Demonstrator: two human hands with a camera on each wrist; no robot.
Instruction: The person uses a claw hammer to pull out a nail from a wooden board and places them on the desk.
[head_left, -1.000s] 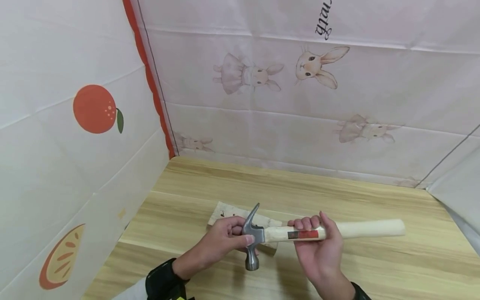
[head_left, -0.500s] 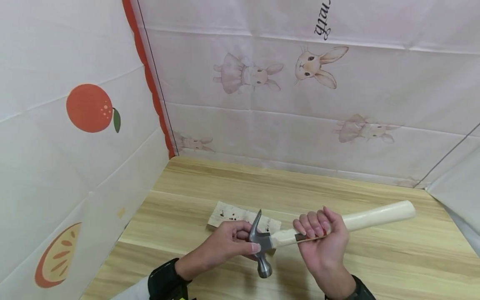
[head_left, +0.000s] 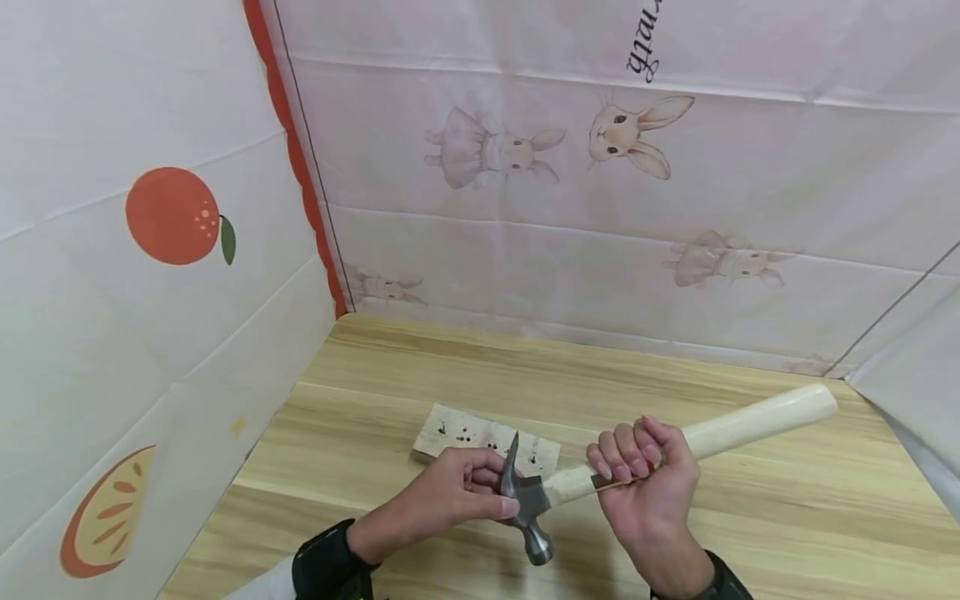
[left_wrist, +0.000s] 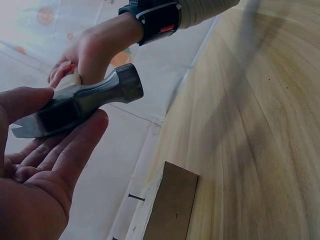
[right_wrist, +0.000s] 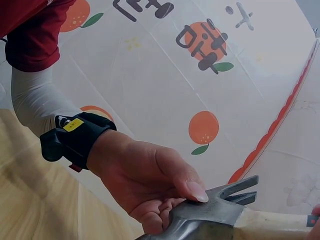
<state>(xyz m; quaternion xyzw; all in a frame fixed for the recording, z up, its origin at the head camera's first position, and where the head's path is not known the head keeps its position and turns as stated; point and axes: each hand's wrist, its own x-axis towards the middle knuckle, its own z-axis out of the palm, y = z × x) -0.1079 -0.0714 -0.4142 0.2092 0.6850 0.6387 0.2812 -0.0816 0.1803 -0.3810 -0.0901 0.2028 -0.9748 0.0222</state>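
A claw hammer (head_left: pixel 531 497) with a steel head and pale wooden handle is held above the table by both hands. My left hand (head_left: pixel 442 497) pinches the head between thumb and fingers, as the left wrist view also shows. Around the handle, near its red and dark label, curl the fingers of my right hand (head_left: pixel 651 492). The handle slants up to the right, and the round striking face points down toward me. Behind the hammer lies a wooden block (head_left: pixel 480 435) with dark holes or nail heads. Nails (left_wrist: pixel 136 197) stick out of it in the left wrist view.
The wood-grain table (head_left: pixel 360 400) spreads around the block. A white sheet printed with fruit (head_left: pixel 172 215) hangs along the left side. Behind the table hangs a pinkish sheet with rabbit pictures (head_left: pixel 622 133).
The handle's free end has swung up and away, and the head has tilted and come slightly nearer me. My right hand has turned, covering more of the label. Both hands keep their hold.
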